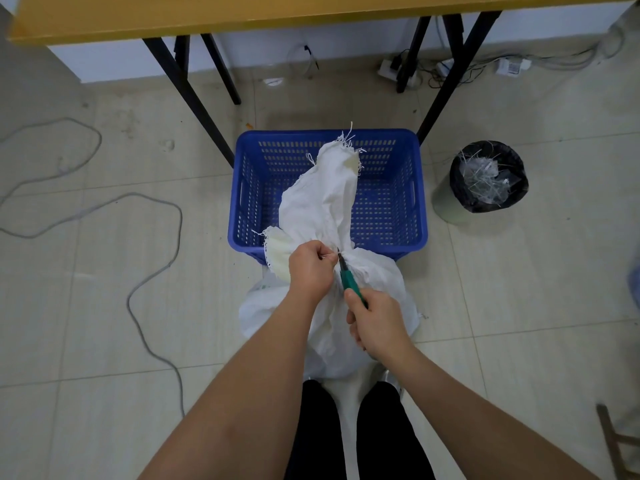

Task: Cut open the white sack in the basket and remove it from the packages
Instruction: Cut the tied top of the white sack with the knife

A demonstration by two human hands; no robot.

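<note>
The sack [322, 216] is not fully in the basket [327, 138]: its tied, bulging body stands on the floor at the near side, between the person's feet and the basket's near rim, while the loose frayed top above the neck flops away over that rim into the basket. So the sack's long axis runs near to far, and the gathered neck sits right at the near rim, where both hands meet.

The left hand [311, 271] is closed on the neck from the left, its fingers [329, 259] pinched on what looks like a thin white tie or thread, though that is too small to be sure of. The right hand [377, 323] comes from the near right, wrapped tight around the green handle of the cutter [348, 277]. The tool points far and slightly left, along the sack's axis, with its dark tip touching the neck just beside the left fingertips.

That closeness is what the cut turns on. The tip is at the tie already, and the left fingers are the nearest thing to it, so the blade likely wants to travel away from them, to the right or far side. The packages are hidden inside the body.

A black bin [488, 176] stands well apart to the right.
</note>
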